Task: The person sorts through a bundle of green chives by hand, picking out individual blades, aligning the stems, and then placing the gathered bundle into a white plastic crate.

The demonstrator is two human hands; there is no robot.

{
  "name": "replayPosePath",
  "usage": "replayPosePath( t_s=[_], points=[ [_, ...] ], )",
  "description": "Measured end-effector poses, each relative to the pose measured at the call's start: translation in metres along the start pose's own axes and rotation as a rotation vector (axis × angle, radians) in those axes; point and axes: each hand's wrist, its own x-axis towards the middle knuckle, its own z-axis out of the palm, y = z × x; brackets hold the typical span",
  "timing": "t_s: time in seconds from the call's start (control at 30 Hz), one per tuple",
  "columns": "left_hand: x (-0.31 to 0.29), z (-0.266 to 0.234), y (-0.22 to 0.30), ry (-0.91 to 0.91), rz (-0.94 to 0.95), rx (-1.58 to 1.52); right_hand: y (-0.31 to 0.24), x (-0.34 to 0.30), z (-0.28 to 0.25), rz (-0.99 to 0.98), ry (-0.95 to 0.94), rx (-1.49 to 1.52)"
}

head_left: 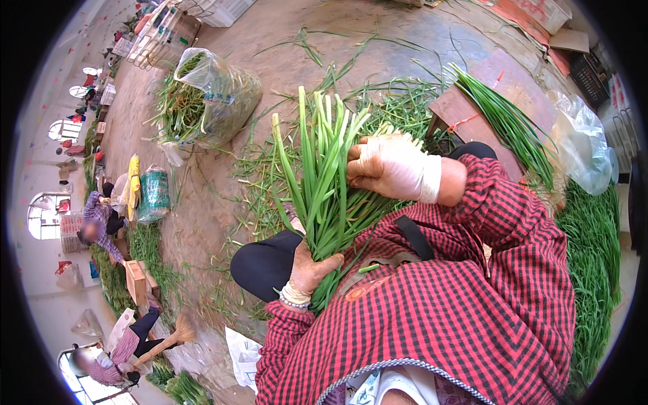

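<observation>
My left hand point(312, 271) wraps around the leafy lower part of a bunch of garlic chives point(320, 182), held upright over my lap. Its pale stem ends fan out at the top. My right hand point(395, 165), covered in whitish wrapping, is closed on more chives beside that bunch. Pale stem ends point(399, 132) poke out behind its knuckles, and leaves trail below toward my lap. How far the two handfuls mix cannot be made out. A red and black checked smock point(418, 304) covers my arms and lap.
Loose leaves point(263, 202) litter the floor. Chives point(503, 111) lie on a low board point(466, 104) at the right, near a clear plastic bag point(580, 142) and a long green heap point(594, 256). A filled clear sack point(233, 98) stands far left. Two people work at left, near a broom point(181, 331).
</observation>
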Motion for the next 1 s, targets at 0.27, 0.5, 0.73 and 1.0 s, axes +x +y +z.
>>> replayPosePath(
  t_s=[0.27,0.5,0.73,1.0],
  points=[
    [0.001,-0.009,-0.006,-0.114,-0.024,-0.036,0.049,-0.017,-0.048,0.574,0.168,1.050],
    [0.000,-0.007,0.004,-0.072,-0.016,-0.048,0.093,-0.065,-0.090,0.504,0.778,1.035],
    [0.010,-0.003,0.000,0.047,0.027,-0.025,-0.018,-0.020,-0.021,0.341,0.054,0.154],
    [0.009,-0.009,0.001,0.180,0.153,0.017,-0.068,-0.010,0.049,-0.077,-0.148,0.633]
  ],
)
